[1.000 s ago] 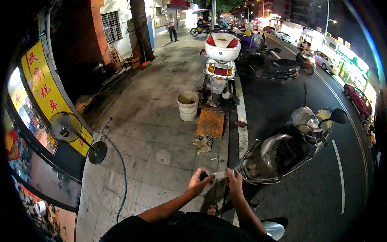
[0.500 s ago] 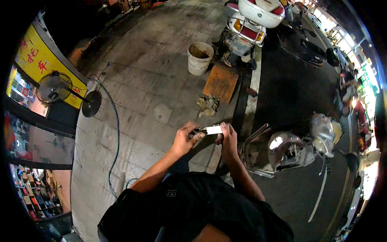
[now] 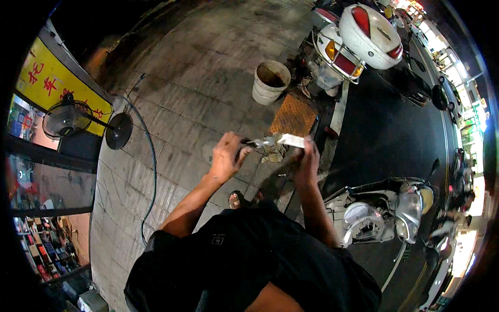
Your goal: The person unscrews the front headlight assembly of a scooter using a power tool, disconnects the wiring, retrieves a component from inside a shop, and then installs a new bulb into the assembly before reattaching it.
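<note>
My right hand point(image 3: 307, 160) grips a small white box point(image 3: 291, 140) between thumb and fingers, out in front of my body. My left hand point(image 3: 226, 156) is closed, its thumb and fingertips pinching a small shiny part point(image 3: 261, 142), grey and dark, that lies between the hands. That part is smeared by motion, so its kind is unclear; whether it touches the box's left end I cannot tell. Below them on the paving is a crumpled pale rag-like heap point(image 3: 274, 154), partly hidden behind the box and part.
A dirty white bucket point(image 3: 271, 83) and a rusty orange plate point(image 3: 293, 115) are ahead. One white scooter point(image 3: 338, 52) stands at the far right; a partly stripped one point(image 3: 371, 213) is at near right. A hose point(image 3: 153, 171) and standing fan point(image 3: 67, 119) are left.
Both hands have moved farther forward and somewhat apart, with the shiny part now showing between them. My view has shifted, and a sandalled foot has come into sight below.
</note>
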`<state>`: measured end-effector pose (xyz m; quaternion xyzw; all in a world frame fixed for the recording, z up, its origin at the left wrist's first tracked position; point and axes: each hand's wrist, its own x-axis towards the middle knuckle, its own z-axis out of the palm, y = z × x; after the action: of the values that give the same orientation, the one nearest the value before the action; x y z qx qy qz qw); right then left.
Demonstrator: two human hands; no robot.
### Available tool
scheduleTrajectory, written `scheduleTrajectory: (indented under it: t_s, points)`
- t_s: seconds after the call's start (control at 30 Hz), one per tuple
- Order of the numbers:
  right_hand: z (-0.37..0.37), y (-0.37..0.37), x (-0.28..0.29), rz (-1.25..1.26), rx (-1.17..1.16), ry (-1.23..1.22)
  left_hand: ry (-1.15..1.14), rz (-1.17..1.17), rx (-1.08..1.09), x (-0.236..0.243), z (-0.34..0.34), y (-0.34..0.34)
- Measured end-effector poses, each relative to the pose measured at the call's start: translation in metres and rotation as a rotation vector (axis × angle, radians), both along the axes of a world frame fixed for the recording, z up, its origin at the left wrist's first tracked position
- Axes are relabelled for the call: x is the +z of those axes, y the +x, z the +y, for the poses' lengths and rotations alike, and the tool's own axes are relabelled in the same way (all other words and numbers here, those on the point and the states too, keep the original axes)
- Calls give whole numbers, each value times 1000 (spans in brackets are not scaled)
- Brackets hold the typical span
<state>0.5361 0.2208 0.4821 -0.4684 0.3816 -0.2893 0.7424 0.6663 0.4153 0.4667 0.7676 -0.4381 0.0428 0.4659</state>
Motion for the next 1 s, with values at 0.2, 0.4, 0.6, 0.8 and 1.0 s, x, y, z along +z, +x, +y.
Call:
scheduleTrajectory:
  t_s: [0.2, 0.4, 0.6, 0.8, 1.0]
  points:
    - [-94, 35, -57, 179, 58, -230, -463, 1013, 130, -36, 6, 64]
    - [-178, 131, -139, 367, 245, -236, -452, 1066, 196, -19, -12, 106]
    - [-283, 286, -96, 430, 216, -486, -333, 967, 264, -15, -49, 158]
    - [-263, 337, -7, 135, 486, -589, -514, 1043, 303, 1, -102, 223]
    - [-178, 354, -10, 51, 835, -432, -596, 1168, 141, 15, -144, 299]
